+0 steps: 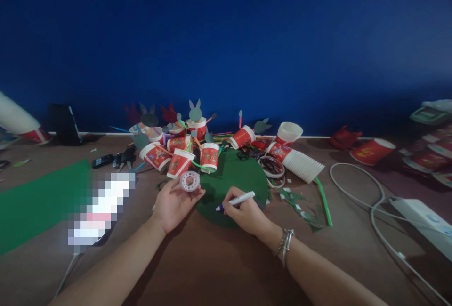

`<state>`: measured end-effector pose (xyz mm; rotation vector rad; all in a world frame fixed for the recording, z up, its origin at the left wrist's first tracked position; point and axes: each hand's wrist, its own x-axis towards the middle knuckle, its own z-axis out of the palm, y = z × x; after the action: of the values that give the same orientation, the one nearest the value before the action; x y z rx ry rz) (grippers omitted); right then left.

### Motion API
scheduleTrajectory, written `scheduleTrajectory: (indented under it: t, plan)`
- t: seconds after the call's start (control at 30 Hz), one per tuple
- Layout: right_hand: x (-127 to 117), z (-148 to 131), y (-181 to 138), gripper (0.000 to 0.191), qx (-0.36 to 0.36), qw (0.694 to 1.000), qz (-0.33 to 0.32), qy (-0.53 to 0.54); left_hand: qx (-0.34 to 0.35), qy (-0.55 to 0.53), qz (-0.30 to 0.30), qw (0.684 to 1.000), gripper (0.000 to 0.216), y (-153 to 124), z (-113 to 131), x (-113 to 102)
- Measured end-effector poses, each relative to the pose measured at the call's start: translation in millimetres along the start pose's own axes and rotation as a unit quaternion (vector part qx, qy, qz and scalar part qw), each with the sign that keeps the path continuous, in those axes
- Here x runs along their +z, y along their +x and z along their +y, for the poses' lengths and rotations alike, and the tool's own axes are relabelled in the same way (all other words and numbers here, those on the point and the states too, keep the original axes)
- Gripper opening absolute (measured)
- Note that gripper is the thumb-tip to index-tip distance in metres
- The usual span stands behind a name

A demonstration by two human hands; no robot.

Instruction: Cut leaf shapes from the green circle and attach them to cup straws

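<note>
My left hand (pixel 176 205) is turned palm up and holds a small, pale tape roll (pixel 189 181) with a ring of little holes in its core. In my right hand (pixel 245 212), the fingers are closed round a white marker (pixel 243 198). Its purple tip points down and left, close over a round sheet of dark green paper (pixel 229 179); whether it touches the paper, I cannot tell. Just beyond my left hand stand and lie several red paper cups (pixel 181 162), some with pipe-cleaner arms and paper animal heads.
At right lie a nested stack of paper cups (pixel 300 165), green paper scraps (pixel 300 207), a looped white cable (pixel 379 223) and a power strip (pixel 423 221). To the left are a green sheet (pixel 38 207), keys (pixel 123 159) and a blurred-out phone (pixel 102 212). A blue wall (pixel 226 37) rises behind.
</note>
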<state>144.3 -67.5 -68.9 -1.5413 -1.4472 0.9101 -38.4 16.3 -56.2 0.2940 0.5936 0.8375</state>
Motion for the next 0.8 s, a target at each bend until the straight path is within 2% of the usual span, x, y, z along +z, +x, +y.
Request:
scheduleTrajectory:
  t: [0.1, 0.33, 0.53, 0.7, 0.8]
  plan:
    - [-0.4, 0.0, 1.4, 0.011, 0.011, 0.999, 0.002, 0.037, 0.003, -0.003, 0.003, 1.0, 0.021, 0.3, -0.3, -0.5]
    - [-4.3, 3.3, 7.3, 0.013, 0.064, 0.984, 0.063, 0.156, 0.009, 0.007, -0.019, 1.0, 0.021, 1.1, -1.0, -3.1]
    - [-0.7, 3.0, 6.5, 0.022, 0.039, 0.987, 0.042, 0.151, 0.013, 0.005, -0.003, 1.0, 0.019, 1.3, -0.6, -1.1]
    - [-1.5, 1.2, 3.7, 0.006, 0.028, 0.991, 0.035, 0.127, 0.008, 0.003, -0.004, 1.0, 0.019, 1.6, -0.9, -1.8]
    - [-2.7, 1.4, 3.1, 0.006, 0.026, 0.994, 0.03, 0.098, 0.008, 0.002, -0.006, 1.0, 0.02, 1.3, -1.0, -1.9]
